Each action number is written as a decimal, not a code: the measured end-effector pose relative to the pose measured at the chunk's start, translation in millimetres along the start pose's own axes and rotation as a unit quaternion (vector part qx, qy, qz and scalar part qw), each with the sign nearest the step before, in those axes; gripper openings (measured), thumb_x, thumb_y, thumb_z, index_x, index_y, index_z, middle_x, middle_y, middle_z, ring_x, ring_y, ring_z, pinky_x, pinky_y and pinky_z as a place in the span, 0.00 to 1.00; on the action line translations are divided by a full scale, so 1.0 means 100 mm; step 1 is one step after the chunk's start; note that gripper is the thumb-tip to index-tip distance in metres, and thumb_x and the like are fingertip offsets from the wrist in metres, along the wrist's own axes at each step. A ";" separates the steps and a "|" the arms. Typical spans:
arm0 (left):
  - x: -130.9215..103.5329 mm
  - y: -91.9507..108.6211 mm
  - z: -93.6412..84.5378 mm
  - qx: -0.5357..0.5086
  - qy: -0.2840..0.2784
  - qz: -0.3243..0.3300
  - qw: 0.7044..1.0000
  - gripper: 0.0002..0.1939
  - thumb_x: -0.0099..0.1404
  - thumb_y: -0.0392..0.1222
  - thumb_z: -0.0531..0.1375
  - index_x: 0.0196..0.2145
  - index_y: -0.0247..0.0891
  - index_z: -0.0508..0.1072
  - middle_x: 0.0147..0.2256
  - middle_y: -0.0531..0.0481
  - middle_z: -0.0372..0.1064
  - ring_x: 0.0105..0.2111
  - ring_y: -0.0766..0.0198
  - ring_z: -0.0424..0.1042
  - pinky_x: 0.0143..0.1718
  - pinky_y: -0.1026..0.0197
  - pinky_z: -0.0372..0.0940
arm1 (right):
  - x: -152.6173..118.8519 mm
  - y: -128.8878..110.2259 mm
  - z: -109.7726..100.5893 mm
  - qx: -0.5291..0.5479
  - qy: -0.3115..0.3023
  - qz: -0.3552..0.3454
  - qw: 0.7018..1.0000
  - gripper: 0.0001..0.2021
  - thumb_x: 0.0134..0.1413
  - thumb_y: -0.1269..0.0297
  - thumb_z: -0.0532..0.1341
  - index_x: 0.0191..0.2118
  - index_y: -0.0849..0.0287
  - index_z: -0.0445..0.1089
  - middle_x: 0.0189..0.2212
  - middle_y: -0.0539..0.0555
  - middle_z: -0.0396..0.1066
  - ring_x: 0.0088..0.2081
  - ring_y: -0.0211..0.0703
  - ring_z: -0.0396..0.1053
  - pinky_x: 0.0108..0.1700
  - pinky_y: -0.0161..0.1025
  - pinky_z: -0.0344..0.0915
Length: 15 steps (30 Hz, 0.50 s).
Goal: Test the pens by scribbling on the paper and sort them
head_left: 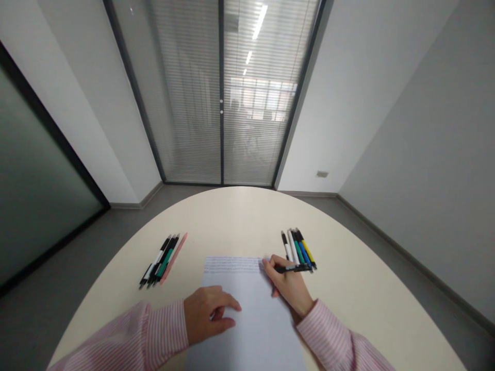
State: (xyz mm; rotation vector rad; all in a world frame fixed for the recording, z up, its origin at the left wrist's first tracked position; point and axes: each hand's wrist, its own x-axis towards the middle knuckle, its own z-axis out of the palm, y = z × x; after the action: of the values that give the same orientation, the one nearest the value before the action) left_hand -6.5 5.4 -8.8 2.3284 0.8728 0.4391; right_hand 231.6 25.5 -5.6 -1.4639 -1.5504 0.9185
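Note:
A white sheet of paper lies on the table in front of me, with several lines of small handwriting across its top. My right hand rests at the sheet's upper right, its fingers closed round a black pen that slants off to the right. The pen's tip is hidden by the fingers. Over the left part of the sheet lies my left hand, fingers apart and somewhat bent, holding nothing.
Several pens, one of them pink, lie side by side left of the sheet. Another row, with a yellow pen, lies just beyond my right hand. The round cream table curves away towards a glass door with blinds.

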 end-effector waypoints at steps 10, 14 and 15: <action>0.00 0.00 0.00 -0.003 0.001 -0.006 1.000 0.11 0.59 0.43 0.62 0.40 0.39 0.75 0.19 0.57 0.63 0.23 0.66 0.62 0.29 0.65 0.57 | 0.00 0.00 0.00 0.001 0.001 -0.004 1.000 0.17 0.55 0.56 0.55 0.20 0.58 0.56 0.12 0.41 0.56 0.09 0.32 0.62 0.12 0.27 0.43; 0.01 0.00 0.00 -0.004 -0.001 -0.006 1.000 0.11 0.59 0.42 0.62 0.40 0.39 0.75 0.19 0.56 0.63 0.23 0.66 0.62 0.29 0.65 0.57 | -0.01 0.02 0.01 0.000 0.006 -0.005 1.000 0.17 0.55 0.55 0.55 0.20 0.57 0.56 0.12 0.42 0.57 0.10 0.32 0.62 0.12 0.28 0.43; 0.01 0.00 0.00 -0.004 -0.001 -0.006 1.000 0.11 0.59 0.42 0.62 0.40 0.39 0.75 0.19 0.56 0.63 0.23 0.66 0.62 0.29 0.65 0.57 | -0.01 0.02 0.01 -0.001 0.005 -0.005 1.000 0.17 0.55 0.55 0.55 0.20 0.57 0.56 0.12 0.42 0.57 0.10 0.32 0.62 0.12 0.28 0.43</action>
State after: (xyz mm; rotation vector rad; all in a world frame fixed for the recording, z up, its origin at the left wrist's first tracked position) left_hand -6.2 5.9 -9.1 2.3155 0.8808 0.4340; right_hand 232.0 24.9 -7.9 -1.4589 -1.5504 0.9019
